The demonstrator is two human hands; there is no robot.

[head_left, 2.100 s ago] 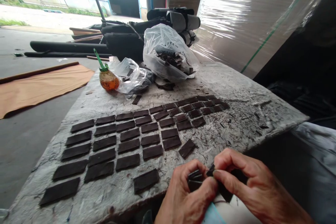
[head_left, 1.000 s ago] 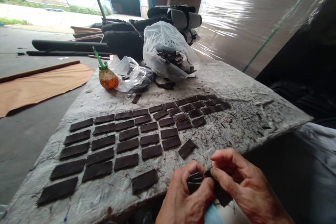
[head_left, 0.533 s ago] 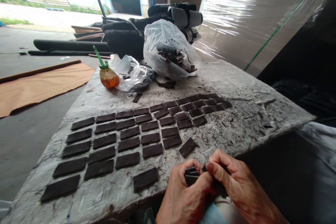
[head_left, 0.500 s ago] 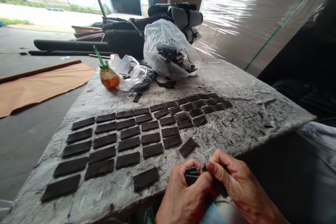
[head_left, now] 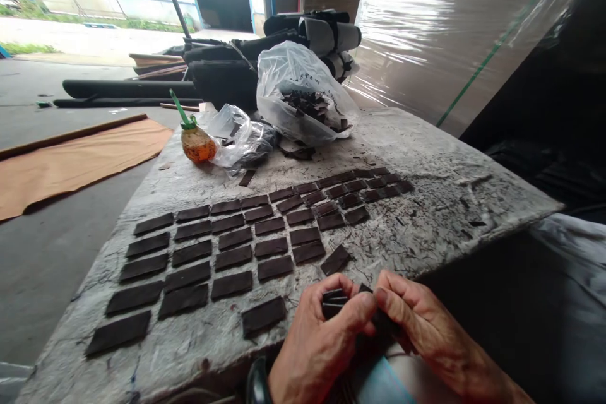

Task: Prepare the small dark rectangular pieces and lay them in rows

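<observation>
My left hand (head_left: 326, 334) is curled round several folded dark pieces (head_left: 334, 303) at the table's front edge. Close against it, my right hand (head_left: 421, 322) pinches one dark piece (head_left: 365, 289) between thumb and fingers; the lower part of this piece is hidden between the hands. Flat dark rectangles lie in rows on the pale, worn table (head_left: 189, 353). One tilted rectangle (head_left: 336, 260) lies just beyond my left hand, and another (head_left: 264, 317) is to its left.
Towards the back of the table are a clear bag (head_left: 284, 69) of dark scraps, a smaller plastic bag (head_left: 237, 132) and an orange container (head_left: 197, 144) with a green top. Black rolls (head_left: 222, 79) lie behind. A wrapped stack (head_left: 416, 31) stands at the right.
The view has shifted slightly. My hands remain together, and the small piece between them now sticks up a little more beside my right thumb.
</observation>
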